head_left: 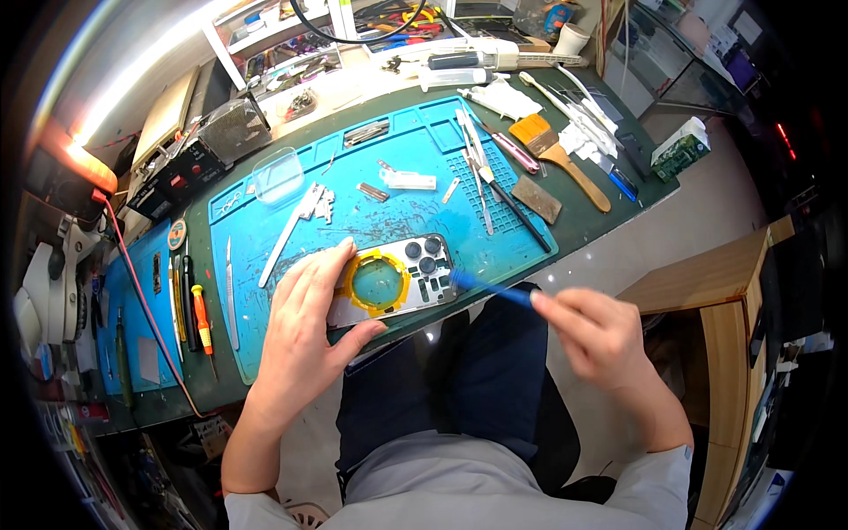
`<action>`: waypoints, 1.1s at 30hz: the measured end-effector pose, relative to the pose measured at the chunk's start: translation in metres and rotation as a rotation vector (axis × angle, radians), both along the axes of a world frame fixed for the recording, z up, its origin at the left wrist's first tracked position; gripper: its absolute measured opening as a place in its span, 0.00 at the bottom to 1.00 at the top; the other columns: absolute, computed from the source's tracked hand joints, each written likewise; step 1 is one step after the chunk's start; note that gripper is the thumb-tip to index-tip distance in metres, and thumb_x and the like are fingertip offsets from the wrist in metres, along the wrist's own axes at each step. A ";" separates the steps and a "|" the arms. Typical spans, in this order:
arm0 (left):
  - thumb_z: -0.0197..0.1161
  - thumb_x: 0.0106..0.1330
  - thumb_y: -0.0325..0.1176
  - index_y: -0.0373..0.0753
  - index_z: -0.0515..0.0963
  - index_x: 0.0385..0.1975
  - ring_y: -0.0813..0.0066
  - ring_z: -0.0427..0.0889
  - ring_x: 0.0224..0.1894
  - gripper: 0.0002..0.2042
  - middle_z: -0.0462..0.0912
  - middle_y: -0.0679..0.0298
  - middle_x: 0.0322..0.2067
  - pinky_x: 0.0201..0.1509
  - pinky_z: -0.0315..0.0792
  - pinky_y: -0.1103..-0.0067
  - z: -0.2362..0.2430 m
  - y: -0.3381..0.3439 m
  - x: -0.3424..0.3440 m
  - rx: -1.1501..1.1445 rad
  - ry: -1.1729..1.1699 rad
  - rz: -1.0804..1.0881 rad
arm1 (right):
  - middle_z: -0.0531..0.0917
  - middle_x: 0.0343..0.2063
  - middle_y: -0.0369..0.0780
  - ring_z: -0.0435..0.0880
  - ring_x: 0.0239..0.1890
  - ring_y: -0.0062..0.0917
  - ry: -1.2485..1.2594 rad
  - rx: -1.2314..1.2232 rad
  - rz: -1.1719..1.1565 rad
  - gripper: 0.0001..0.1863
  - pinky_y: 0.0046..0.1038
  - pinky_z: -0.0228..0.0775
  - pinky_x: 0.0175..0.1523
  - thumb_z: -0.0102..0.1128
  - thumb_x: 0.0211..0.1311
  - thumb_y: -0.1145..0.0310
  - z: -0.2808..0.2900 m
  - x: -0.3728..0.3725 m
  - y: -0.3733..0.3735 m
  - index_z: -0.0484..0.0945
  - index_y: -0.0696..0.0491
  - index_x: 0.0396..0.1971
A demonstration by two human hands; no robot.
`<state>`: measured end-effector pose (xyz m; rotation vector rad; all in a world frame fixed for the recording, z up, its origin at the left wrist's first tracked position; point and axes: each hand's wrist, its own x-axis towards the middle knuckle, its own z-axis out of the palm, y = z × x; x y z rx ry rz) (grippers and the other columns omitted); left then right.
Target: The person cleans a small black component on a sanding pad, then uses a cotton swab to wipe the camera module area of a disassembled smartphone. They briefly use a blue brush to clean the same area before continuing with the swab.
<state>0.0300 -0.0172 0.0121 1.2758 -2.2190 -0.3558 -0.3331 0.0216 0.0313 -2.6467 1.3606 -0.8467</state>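
Observation:
At the near edge of the blue work mat, my left hand (305, 309) grips the left end of a silvery phone frame (431, 287). The thumb lies along its near edge and the fingers reach over the far edge. A yellow ring surrounds the frame's large round opening, and three dark round camera lenses sit near its right end. My right hand (594, 331) pinches a slim blue stick-like tool (491, 288). The tool's broader tip is at the frame's right edge; whether it touches I cannot tell.
The blue mat (265, 238) carries a clear plastic box (278, 175), tweezers (477, 159) and a small clear case (408, 180). To the right lie a wide brush (556, 152) and a brown block (536, 200). An orange-handled screwdriver (202, 318) lies left, near a black device (181, 168).

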 end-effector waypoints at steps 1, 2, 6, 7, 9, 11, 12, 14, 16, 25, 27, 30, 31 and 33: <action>0.84 0.56 0.36 0.34 0.69 0.77 0.50 0.76 0.71 0.46 0.81 0.54 0.68 0.77 0.68 0.60 0.000 0.000 0.001 0.003 0.000 0.002 | 0.86 0.37 0.39 0.89 0.34 0.32 0.066 -0.051 -0.102 0.26 0.31 0.81 0.37 0.69 0.57 0.84 0.001 -0.003 -0.006 0.90 0.51 0.56; 0.84 0.56 0.36 0.34 0.69 0.77 0.50 0.76 0.71 0.46 0.81 0.54 0.68 0.77 0.68 0.60 0.001 0.001 0.001 0.005 -0.001 0.005 | 0.87 0.38 0.39 0.89 0.34 0.32 0.068 -0.127 -0.198 0.26 0.31 0.82 0.37 0.69 0.57 0.83 0.005 -0.005 -0.010 0.90 0.50 0.57; 0.84 0.57 0.36 0.33 0.70 0.76 0.49 0.76 0.71 0.45 0.81 0.53 0.67 0.77 0.69 0.60 0.002 0.002 0.000 -0.004 0.002 0.015 | 0.87 0.38 0.40 0.89 0.34 0.33 0.054 -0.023 -0.017 0.26 0.32 0.82 0.38 0.70 0.58 0.83 0.005 0.003 0.002 0.90 0.50 0.58; 0.83 0.58 0.36 0.33 0.72 0.74 0.48 0.77 0.70 0.43 0.83 0.52 0.66 0.76 0.69 0.59 0.004 0.003 -0.002 -0.021 0.014 0.028 | 0.87 0.38 0.40 0.89 0.34 0.32 0.087 -0.081 -0.088 0.25 0.31 0.81 0.38 0.69 0.59 0.83 0.005 0.000 -0.004 0.90 0.50 0.58; 0.81 0.61 0.34 0.33 0.76 0.69 0.48 0.81 0.65 0.35 0.85 0.52 0.60 0.71 0.72 0.59 0.011 0.009 -0.001 -0.110 0.070 0.019 | 0.88 0.37 0.39 0.88 0.32 0.31 -0.015 -0.124 -0.219 0.25 0.30 0.81 0.37 0.70 0.59 0.84 0.011 -0.004 -0.008 0.90 0.51 0.56; 0.79 0.64 0.31 0.34 0.82 0.62 0.49 0.85 0.56 0.26 0.88 0.52 0.53 0.63 0.77 0.58 0.024 0.031 0.007 -0.244 0.169 -0.029 | 0.88 0.37 0.39 0.88 0.32 0.31 -0.101 -0.064 -0.156 0.24 0.30 0.81 0.36 0.70 0.58 0.85 0.016 -0.007 -0.004 0.91 0.51 0.55; 0.78 0.59 0.22 0.37 0.89 0.45 0.59 0.89 0.38 0.14 0.91 0.59 0.40 0.47 0.79 0.65 0.042 0.050 0.013 -0.264 0.265 -0.079 | 0.88 0.36 0.39 0.88 0.31 0.30 -0.125 -0.024 -0.096 0.24 0.29 0.80 0.36 0.71 0.57 0.85 0.015 -0.005 -0.005 0.91 0.51 0.54; 0.73 0.69 0.26 0.46 0.86 0.41 0.68 0.83 0.35 0.06 0.85 0.69 0.36 0.42 0.77 0.74 0.048 0.081 0.012 -0.338 0.684 -0.213 | 0.88 0.36 0.38 0.88 0.31 0.30 -0.126 0.029 -0.008 0.24 0.29 0.80 0.35 0.71 0.56 0.84 0.011 0.000 -0.008 0.91 0.51 0.53; 0.66 0.78 0.32 0.52 0.80 0.56 0.72 0.79 0.37 0.11 0.81 0.73 0.40 0.37 0.75 0.76 0.059 0.102 0.003 -0.309 0.919 -0.409 | 0.88 0.36 0.37 0.88 0.31 0.29 -0.073 0.060 0.017 0.23 0.28 0.79 0.34 0.72 0.56 0.84 0.007 -0.001 -0.009 0.91 0.51 0.53; 0.76 0.63 0.29 0.39 0.85 0.50 0.60 0.86 0.48 0.16 0.87 0.59 0.48 0.51 0.79 0.69 0.039 0.057 0.004 -0.247 0.331 -0.350 | 0.89 0.41 0.42 0.89 0.38 0.34 -0.272 0.079 -0.185 0.22 0.27 0.79 0.41 0.63 0.65 0.84 0.015 -0.034 -0.031 0.89 0.55 0.57; 0.81 0.56 0.29 0.34 0.84 0.60 0.50 0.86 0.57 0.28 0.86 0.51 0.57 0.59 0.79 0.62 0.031 0.028 -0.016 -0.189 0.129 -0.194 | 0.88 0.43 0.44 0.88 0.40 0.36 -0.261 -0.063 -0.366 0.19 0.29 0.80 0.44 0.62 0.69 0.83 0.010 -0.021 -0.052 0.88 0.55 0.57; 0.81 0.58 0.32 0.36 0.73 0.73 0.48 0.79 0.67 0.40 0.80 0.53 0.66 0.70 0.72 0.57 0.028 0.000 -0.027 -0.075 -0.096 -0.093 | 0.88 0.44 0.43 0.89 0.39 0.37 -0.204 -0.110 -0.435 0.17 0.33 0.80 0.44 0.63 0.71 0.82 -0.004 -0.012 -0.090 0.88 0.55 0.56; 0.82 0.57 0.33 0.36 0.73 0.74 0.48 0.78 0.68 0.41 0.80 0.52 0.66 0.71 0.71 0.57 0.026 -0.004 -0.032 -0.070 -0.107 -0.094 | 0.88 0.44 0.44 0.89 0.39 0.38 -0.186 -0.138 -0.443 0.16 0.35 0.81 0.44 0.65 0.70 0.80 -0.009 -0.014 -0.102 0.88 0.54 0.55; 0.83 0.57 0.33 0.36 0.72 0.74 0.47 0.77 0.69 0.43 0.80 0.52 0.67 0.73 0.70 0.57 0.024 -0.009 -0.037 -0.060 -0.143 -0.076 | 0.88 0.46 0.42 0.89 0.44 0.36 0.003 -0.315 -0.431 0.14 0.34 0.79 0.48 0.69 0.69 0.75 -0.015 -0.013 -0.117 0.89 0.52 0.53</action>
